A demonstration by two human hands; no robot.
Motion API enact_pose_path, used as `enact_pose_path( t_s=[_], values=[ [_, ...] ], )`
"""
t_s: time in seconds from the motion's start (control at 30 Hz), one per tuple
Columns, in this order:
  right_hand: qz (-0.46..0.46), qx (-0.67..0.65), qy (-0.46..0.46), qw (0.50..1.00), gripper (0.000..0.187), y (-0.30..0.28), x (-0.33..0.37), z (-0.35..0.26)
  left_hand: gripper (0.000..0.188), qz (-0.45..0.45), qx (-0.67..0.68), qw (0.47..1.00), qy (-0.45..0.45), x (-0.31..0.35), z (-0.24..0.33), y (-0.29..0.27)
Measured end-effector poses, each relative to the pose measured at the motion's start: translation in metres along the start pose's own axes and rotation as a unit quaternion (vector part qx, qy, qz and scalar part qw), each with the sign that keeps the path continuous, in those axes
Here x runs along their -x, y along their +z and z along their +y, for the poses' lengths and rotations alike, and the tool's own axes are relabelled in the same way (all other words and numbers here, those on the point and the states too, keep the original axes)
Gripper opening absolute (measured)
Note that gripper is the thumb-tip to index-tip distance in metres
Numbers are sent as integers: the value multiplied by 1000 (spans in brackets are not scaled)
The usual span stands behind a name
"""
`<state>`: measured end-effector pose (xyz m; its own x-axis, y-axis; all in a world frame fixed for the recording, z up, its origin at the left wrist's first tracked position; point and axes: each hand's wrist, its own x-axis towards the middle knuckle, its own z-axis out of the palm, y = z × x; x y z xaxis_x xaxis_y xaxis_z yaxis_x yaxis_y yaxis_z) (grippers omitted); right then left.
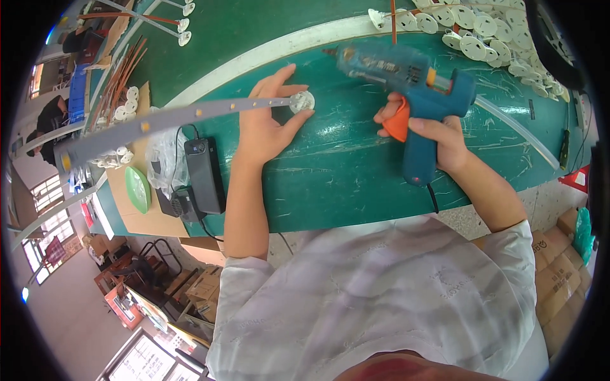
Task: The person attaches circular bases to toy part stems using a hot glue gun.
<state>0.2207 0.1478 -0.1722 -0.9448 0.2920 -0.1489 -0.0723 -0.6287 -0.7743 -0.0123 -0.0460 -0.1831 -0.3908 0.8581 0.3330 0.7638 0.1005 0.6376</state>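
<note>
Blue glue gun (424,101) (in right hand (450,141))

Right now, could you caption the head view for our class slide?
Left hand holds a white disc with a grey strip; right hand grips a blue glue gun above a green table.

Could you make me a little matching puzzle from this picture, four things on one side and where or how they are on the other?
Things:
1. Glue gun
2. White disc at the strip's end
3. Oval dish
4. Black box

Places and states:
A. Green, lying on brown cardboard
B. Between the left hand's thumb and finger
C. Beside the left forearm
D. Gripped in the right hand

Right pairs: 1-D, 2-B, 3-A, 4-C
</note>
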Motion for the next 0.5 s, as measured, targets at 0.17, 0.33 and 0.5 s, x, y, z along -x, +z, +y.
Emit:
enact_pose_path(
  t_s=[0.17, 0.33, 0.5],
  values=[
    [-55, 148, 52, 986, 47, -1, 6, 5, 71, 48, -10, 999, -15, -3, 4, 8],
    [-69, 95, 49, 992, 43, -2, 10, 9, 69, 68, -19, 997, -13, -4, 0, 12],
    [-70, 167, 96, 979, 40, 3, 9, 0, 76, 87, -45, 995, -31, 1, 4, 13]
  ],
)
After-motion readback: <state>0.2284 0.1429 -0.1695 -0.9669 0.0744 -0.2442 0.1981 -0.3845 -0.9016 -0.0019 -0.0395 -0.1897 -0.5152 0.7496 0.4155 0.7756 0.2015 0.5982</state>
